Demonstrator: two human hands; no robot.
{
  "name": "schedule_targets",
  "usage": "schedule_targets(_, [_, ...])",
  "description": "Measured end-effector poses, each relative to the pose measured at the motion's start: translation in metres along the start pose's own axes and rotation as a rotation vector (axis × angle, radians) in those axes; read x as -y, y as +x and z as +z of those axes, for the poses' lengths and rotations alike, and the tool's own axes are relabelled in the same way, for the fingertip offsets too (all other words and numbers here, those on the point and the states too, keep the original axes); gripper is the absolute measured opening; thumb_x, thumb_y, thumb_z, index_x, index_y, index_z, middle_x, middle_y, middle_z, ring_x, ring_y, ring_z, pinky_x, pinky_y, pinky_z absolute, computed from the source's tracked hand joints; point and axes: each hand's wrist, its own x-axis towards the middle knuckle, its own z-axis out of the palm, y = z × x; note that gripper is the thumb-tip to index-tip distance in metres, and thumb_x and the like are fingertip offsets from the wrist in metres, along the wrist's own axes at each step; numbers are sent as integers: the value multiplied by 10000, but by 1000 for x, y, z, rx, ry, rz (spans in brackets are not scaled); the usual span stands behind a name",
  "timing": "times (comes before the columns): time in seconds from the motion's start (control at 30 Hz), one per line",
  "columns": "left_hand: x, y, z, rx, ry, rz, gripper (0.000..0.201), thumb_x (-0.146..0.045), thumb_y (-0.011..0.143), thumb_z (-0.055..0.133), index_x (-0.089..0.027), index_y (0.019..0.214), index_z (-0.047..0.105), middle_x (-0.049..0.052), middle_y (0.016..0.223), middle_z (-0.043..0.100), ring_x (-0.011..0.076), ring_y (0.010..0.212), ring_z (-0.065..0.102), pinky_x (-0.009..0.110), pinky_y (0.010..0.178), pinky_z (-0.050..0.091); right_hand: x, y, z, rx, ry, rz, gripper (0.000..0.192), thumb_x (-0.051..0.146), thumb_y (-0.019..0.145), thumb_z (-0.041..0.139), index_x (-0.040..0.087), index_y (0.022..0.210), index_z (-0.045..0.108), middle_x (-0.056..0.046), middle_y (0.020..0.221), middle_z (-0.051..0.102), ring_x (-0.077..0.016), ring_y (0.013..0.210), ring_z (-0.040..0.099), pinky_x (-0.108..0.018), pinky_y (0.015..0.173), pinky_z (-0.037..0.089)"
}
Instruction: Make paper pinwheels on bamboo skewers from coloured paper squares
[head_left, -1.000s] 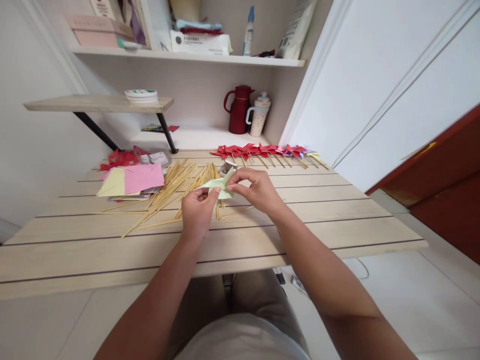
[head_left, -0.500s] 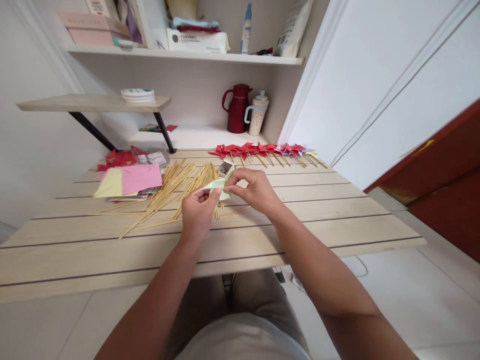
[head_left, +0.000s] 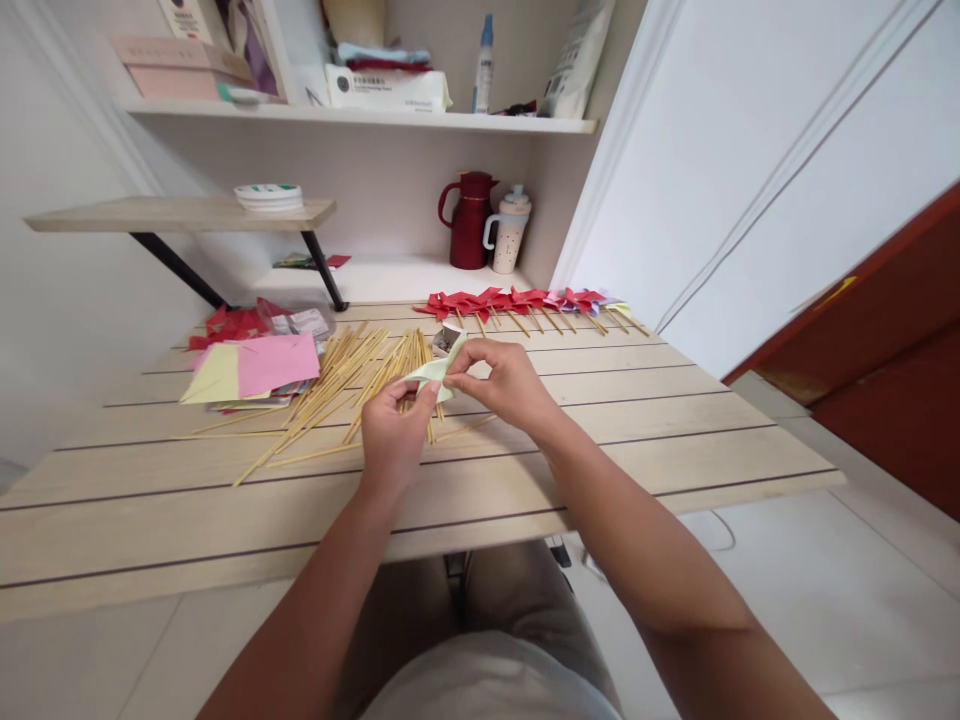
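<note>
A thin, matt sheet of pale green paper point(head_left: 437, 372) is being pinched between the left hand point(head_left: 391, 432) and the right hand point(head_left: 504, 380). Beneath it, a wooden table point(head_left: 600, 440) of pale, smooth, matt planks is being shown. Left of the green paper, slim bare wooden sticks point(head_left: 341, 375) are lying, and beyond them matt pink and yellow paper sheets point(head_left: 251, 365). Behind the green paper, red paper pinwheels point(head_left: 510, 300) are being displayed, and farther back a glossy dark red jug point(head_left: 469, 220).

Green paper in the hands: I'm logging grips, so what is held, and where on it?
Both hands hold the pale green paper: left hand pinches its near-left edge, right hand its right side.
</note>
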Motion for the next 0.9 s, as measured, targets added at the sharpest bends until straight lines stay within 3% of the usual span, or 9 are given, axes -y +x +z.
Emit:
schedule_targets(0.27, [-4, -1, -1, 42, 41, 95, 174, -361, 731, 808, -208, 797, 761, 35, 822, 718, 196, 825, 646, 292, 769, 492, 4, 1, 0, -45, 5, 20, 154, 187, 810, 722, 203, 689, 628, 10, 724, 678, -150, 708, 614, -286, 697, 466])
schedule_targets(0.43, [-7, -2, 3, -28, 101, 144, 129, -329, 770, 760, -212, 729, 724, 14, 773, 698, 188, 797, 637, 298, 783, 488, 5, 1, 1, -38, 21, 17, 173, 204, 809, 742, 205, 682, 625, 5, 739, 688, -157, 720, 626, -297, 710, 487])
schedule_targets(0.57, [-9, 0, 6, -76, 16, 39, 115, -317, 761, 757, -206, 787, 753, 6, 760, 708, 174, 751, 629, 284, 734, 491, 4, 1, 2, -79, 50, 17, 112, 247, 808, 768, 218, 791, 660, -9, 827, 712, -173, 771, 653, -333, 772, 524])
schedule_targets(0.63, [-10, 2, 5, -105, -107, -60, 146, -310, 745, 763, -197, 837, 766, 6, 794, 727, 162, 761, 644, 272, 743, 501, 1, 1, 0, -161, 141, 38, 258, 269, 795, 795, 241, 1019, 669, -25, 964, 730, -186, 863, 682, -363, 859, 542])
schedule_targets(0.73, [-11, 6, 1, -132, -270, -159, 205, -293, 695, 798, -184, 866, 764, 22, 879, 756, 151, 823, 673, 266, 809, 512, -6, 2, -4, -246, 351, 116, 595, 324, 795, 818, 286, 1318, 539, -39, 1035, 734, -204, 1004, 696, -393, 950, 538])
schedule_targets(0.9, [-13, 7, -4, -76, -365, -249, 287, -313, 634, 850, -172, 869, 763, 38, 899, 766, 165, 857, 690, 277, 823, 514, -12, 3, -4, -133, 451, 268, 781, 368, 744, 855, 278, 1428, 490, -84, 1143, 735, -243, 1111, 673, -438, 955, 528])
